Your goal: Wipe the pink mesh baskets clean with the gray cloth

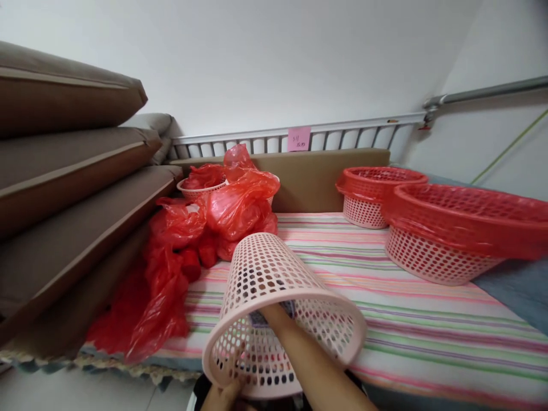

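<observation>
A pale pink perforated plastic basket (274, 262) lies tipped on its side at the bed's near edge, its open mouth facing me. My left hand (229, 391) grips the lower left of its rim, fingers partly seen through the holes. My right forearm reaches into the mouth, and my right hand (270, 313) is inside, mostly hidden by the basket wall. A greyish-purple cloth (258, 318) shows on both sides of my right wrist, bunched at the hand against the inner wall.
Red plastic bags (166, 291) are heaped on the left, before a pink basket (201, 191) with red plastic. Two bag-lined baskets (440, 254) stand right on the striped sheet (334, 251). Brown cushions (64, 200) are stacked left. A pink note (298, 138) hangs on the white rail (355, 125).
</observation>
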Demonstrator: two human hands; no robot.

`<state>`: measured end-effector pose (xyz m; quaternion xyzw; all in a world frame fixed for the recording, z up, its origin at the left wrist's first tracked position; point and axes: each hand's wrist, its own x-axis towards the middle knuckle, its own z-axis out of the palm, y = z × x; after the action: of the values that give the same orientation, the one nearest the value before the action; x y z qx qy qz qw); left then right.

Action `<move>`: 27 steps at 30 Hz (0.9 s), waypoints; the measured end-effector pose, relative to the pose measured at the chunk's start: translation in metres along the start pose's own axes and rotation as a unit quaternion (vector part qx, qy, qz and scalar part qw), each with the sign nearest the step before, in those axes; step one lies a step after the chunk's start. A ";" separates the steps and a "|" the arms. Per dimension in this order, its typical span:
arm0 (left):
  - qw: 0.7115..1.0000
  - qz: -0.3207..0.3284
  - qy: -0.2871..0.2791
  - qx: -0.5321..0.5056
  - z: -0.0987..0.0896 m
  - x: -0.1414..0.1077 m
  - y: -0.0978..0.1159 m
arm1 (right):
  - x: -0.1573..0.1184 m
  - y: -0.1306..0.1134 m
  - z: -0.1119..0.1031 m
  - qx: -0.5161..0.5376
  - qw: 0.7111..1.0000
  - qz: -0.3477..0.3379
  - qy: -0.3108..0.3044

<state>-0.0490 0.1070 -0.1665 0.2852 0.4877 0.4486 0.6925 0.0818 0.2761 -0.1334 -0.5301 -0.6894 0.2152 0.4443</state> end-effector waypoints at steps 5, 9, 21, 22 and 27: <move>0.999 0.021 0.022 -0.012 0.003 0.002 -0.004 | -0.039 -0.016 -0.011 -0.126 0.987 -0.034 -0.093; 0.999 0.029 0.044 -0.004 0.011 -0.003 0.002 | -0.093 -0.024 -0.027 -0.169 0.976 -0.038 -0.134; 0.994 0.033 -0.101 -0.038 0.049 -0.002 0.014 | -0.126 -0.004 -0.066 -0.208 0.970 -0.042 -0.120; 0.994 0.028 -0.096 -0.036 0.051 0.002 0.013 | -0.116 -0.002 -0.064 -0.216 0.969 -0.044 -0.115; 0.994 0.030 -0.096 -0.040 0.047 0.014 0.006 | -0.049 0.006 -0.046 -0.186 0.978 -0.042 -0.084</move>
<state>-0.0057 0.1245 -0.1506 0.3136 0.3922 0.4590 0.7329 0.1257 0.2252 -0.1329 -0.5540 -0.7740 0.1079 0.2872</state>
